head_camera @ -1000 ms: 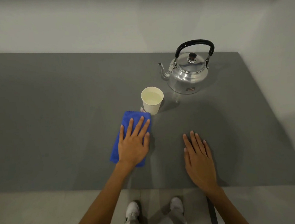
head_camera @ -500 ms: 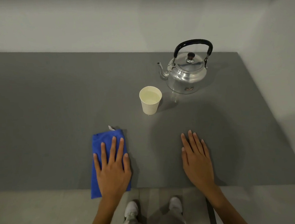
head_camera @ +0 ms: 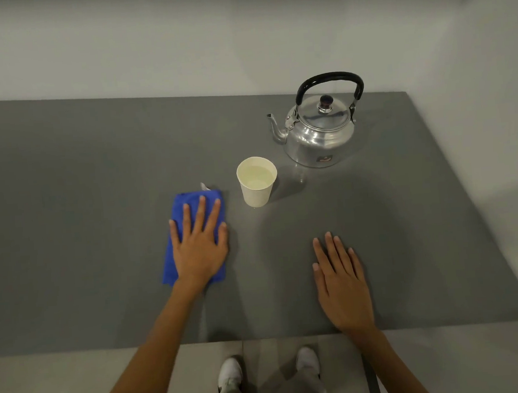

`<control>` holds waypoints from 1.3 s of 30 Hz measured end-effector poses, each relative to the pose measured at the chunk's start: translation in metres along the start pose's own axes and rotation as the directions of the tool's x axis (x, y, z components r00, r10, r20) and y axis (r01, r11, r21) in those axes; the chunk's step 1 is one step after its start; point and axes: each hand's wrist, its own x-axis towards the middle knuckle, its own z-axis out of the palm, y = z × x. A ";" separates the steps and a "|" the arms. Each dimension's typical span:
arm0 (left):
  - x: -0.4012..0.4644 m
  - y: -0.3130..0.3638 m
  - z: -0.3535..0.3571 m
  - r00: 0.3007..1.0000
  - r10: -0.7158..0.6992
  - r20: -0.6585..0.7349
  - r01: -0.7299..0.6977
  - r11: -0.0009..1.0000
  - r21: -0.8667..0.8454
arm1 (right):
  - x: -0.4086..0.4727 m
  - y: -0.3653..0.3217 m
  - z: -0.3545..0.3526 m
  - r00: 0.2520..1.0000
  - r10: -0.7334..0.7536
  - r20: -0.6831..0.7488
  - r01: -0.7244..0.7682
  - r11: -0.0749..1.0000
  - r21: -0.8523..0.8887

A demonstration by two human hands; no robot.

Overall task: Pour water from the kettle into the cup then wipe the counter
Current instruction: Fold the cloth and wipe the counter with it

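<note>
A shiny metal kettle (head_camera: pixel 319 135) with a black handle stands upright at the back right of the grey counter (head_camera: pixel 79 179), spout pointing left. A white paper cup (head_camera: pixel 257 182) holding water stands in front of it, to its left. Left of the cup lies a folded blue cloth (head_camera: pixel 180 212). My left hand (head_camera: pixel 199 247) presses flat on that cloth, fingers spread, fingertips pointing away from me. My right hand (head_camera: pixel 340 278) rests flat on the bare counter near the front edge, holding nothing.
White walls close the counter at the back and on the right. The counter's front edge runs just below my wrists, with the floor and my white shoes (head_camera: pixel 231 373) beneath it. A small white tag (head_camera: pixel 204 186) sticks out at the cloth's far edge.
My left hand slid the cloth toward me and to the left, then pushed it away again to beside the cup. The right hand, cup and kettle stayed put.
</note>
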 end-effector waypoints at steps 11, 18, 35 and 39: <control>-0.069 -0.039 -0.014 0.975 -0.216 -0.058 0.214 0.976 -0.039 | -0.001 0.000 0.000 1.000 0.004 0.001 -0.004 1.000 -0.009; -0.134 0.014 0.007 0.999 -0.032 0.028 0.032 0.999 0.015 | -0.001 0.000 -0.001 1.000 -0.006 -0.007 0.006 1.000 -0.020; -0.050 -0.032 -0.016 0.995 -0.093 -0.033 0.092 0.995 -0.035 | -0.002 0.003 0.002 0.999 -0.024 -0.022 0.025 0.999 0.039; -0.098 -0.027 -0.015 0.994 -0.104 -0.022 0.103 0.994 -0.023 | 0.001 -0.005 0.000 1.000 0.027 -0.011 -0.023 0.968 0.250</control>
